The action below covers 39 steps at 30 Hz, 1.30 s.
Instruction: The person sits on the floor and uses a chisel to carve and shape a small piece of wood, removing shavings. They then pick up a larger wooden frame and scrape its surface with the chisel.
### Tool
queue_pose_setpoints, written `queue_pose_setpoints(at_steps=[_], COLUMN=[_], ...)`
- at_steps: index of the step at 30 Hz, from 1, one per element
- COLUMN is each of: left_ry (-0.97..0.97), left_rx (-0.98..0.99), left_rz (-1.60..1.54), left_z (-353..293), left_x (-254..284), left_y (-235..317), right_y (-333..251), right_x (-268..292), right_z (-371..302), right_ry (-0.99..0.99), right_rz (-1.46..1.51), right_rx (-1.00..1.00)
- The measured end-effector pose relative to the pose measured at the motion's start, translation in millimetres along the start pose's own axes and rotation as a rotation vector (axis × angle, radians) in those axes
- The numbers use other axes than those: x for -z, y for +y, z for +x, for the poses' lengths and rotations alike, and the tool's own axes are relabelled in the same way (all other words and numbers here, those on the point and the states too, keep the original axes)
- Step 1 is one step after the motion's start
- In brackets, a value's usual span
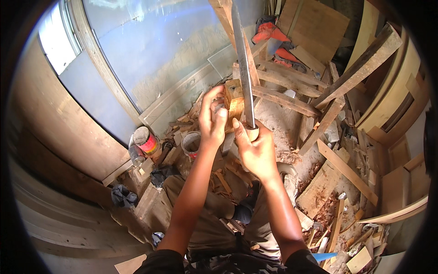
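My left hand (213, 116) is curled around a small squared wooden block (235, 98), holding it in front of me with its end tilted up. In my right hand (258, 150) is a long blade tool (245, 68) with a narrow grey metal blade and a round light wooden handle (252, 133). My fingers wrap the handle, and the blade points up and away. It passes just right of the block; whether the two touch I cannot tell. The thumbs of both hands lie near the block's lower end.
Wooden beams (292, 100) lean and cross ahead to the right. A red-labelled can (146, 140) and a white bucket (190, 142) stand at left. Wood offcuts and shavings (319, 182) litter the floor. Curved wooden panels (392, 105) stand at right, and a blue-grey panel (159, 50) rises ahead.
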<state>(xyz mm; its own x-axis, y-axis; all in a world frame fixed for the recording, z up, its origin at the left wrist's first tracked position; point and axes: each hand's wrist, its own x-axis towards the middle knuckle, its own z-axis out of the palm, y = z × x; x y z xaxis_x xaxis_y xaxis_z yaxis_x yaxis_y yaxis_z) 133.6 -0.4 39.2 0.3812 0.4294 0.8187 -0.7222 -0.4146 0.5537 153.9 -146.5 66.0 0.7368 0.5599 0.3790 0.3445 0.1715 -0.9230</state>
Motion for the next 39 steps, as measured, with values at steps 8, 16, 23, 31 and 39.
queue_pose_setpoints(at_steps=[8,16,23,31,39], left_ry=[0.028,0.032,0.021,0.009,-0.027], left_rx=[0.101,0.087,0.13,0.165,0.122], left_rz=[0.242,0.296,0.172,0.169,0.292], left_z=[14,29,25,24,33], left_x=[-2,10,12,9,12], left_y=[7,0,-5,6,9], right_y=[-6,-77,-5,-9,-74], right_x=[9,5,3,12,14], right_z=[13,3,28,16,14], right_ry=[-0.037,0.196,0.009,-0.248,0.109], right_rz=[0.002,-0.031,-0.224,0.526,0.151], right_rx=[-0.031,0.361,-0.057,-0.373,0.203])
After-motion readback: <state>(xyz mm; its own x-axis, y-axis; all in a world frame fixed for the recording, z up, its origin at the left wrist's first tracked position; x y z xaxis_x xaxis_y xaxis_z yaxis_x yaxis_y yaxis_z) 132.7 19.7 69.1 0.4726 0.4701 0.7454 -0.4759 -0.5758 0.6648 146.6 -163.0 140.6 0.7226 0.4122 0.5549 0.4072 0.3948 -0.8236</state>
